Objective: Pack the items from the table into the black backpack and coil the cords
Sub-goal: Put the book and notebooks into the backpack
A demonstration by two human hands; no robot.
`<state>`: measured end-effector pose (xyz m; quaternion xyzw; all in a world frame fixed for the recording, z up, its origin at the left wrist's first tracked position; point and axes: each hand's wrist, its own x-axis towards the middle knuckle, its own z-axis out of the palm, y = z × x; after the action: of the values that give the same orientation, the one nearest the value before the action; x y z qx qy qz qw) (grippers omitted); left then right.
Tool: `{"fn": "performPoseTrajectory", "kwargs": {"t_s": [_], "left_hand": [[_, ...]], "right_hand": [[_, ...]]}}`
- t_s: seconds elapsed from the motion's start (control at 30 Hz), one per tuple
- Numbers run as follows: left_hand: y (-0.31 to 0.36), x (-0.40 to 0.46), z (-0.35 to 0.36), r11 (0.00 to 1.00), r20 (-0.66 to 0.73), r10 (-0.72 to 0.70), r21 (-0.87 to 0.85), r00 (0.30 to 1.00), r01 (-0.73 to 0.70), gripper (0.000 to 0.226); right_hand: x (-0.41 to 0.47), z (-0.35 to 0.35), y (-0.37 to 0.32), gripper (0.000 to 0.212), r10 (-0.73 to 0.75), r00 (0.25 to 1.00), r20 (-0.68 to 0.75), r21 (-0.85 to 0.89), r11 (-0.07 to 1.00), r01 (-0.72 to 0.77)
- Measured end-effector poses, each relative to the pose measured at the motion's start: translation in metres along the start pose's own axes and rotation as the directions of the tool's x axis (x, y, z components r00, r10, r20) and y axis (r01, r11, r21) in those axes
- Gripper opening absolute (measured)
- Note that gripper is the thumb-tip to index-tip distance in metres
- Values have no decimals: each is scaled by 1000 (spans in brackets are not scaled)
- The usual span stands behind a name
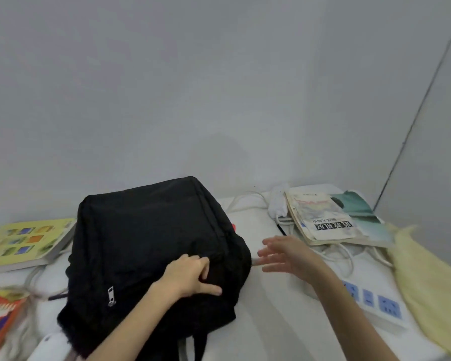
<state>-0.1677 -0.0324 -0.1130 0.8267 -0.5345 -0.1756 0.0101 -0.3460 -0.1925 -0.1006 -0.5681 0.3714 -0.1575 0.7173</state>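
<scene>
Backpack (151, 243) lies flat mid-bench, zipped, pinned by the left hand (190, 274), which pinches its fabric, likely to steady it. Right hand (284, 254) hovers released, fingers spread, toward books (326, 220) atop white cords (349, 256) at the far right corner.

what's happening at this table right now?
A person is packing. Their left hand grips the fabric of the black backpack, which lies on the white table. The right hand is open beside the bag, holding nothing. Books, white cords and a power strip are not yet packed.
</scene>
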Motion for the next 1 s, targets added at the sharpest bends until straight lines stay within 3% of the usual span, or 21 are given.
{"fn": "performPoseTrajectory", "kwargs": {"t_s": [0.07, 0.13, 0.23, 0.3, 0.37, 0.43, 0.53, 0.63, 0.7, 0.83, 1.0], "left_hand": [[2, 6, -10, 996, 44, -43, -73, 998, 46, 44], [7, 10, -23, 984, 45, -22, -178, 999, 30, 36], [43, 14, -31, 912, -237, 72, -377, 969, -159, 20], [71, 17, -30, 822, -405, 88, -486, 910, -296, 9], [96, 21, -26, 752, -447, 105, -548, 888, -365, 5], [115, 27, -16, 705, -447, 107, -595, 888, -385, 5], [137, 31, -2, 633, -465, 98, -653, 880, -415, 6], [148, 30, 10, 573, -480, 115, -683, 870, -452, 7], [151, 27, 14, 559, -500, 116, -681, 858, -472, 7], [151, 23, 11, 599, -574, 63, -632, 816, -491, 16], [151, 18, -15, 640, -720, 4, -531, 694, -555, 35]], "right_hand": [[-5, -20, 3, 18, -46, 993, -104, -45, 998, 42], [-11, -43, 5, 18, -212, 941, -263, -106, 976, 190], [-16, -82, 7, 18, -409, 734, -543, -233, 912, 337], [-15, -109, 10, 21, -371, 599, -710, -253, 928, 275], [-10, -132, 13, 27, -206, 586, -784, -126, 977, 174], [-9, -144, 15, 36, -79, 662, -745, -33, 996, 81], [-5, -147, 25, 46, -119, 703, -701, -125, 991, 43], [5, -146, 23, 32, -245, 642, -726, -290, 956, 37], [10, -146, 15, 18, -276, 592, -757, -307, 950, 52], [5, -141, -2, 8, -413, 473, -778, -327, 910, 256], [-24, -127, -30, 8, -752, 318, -578, -530, 642, 554]]}}
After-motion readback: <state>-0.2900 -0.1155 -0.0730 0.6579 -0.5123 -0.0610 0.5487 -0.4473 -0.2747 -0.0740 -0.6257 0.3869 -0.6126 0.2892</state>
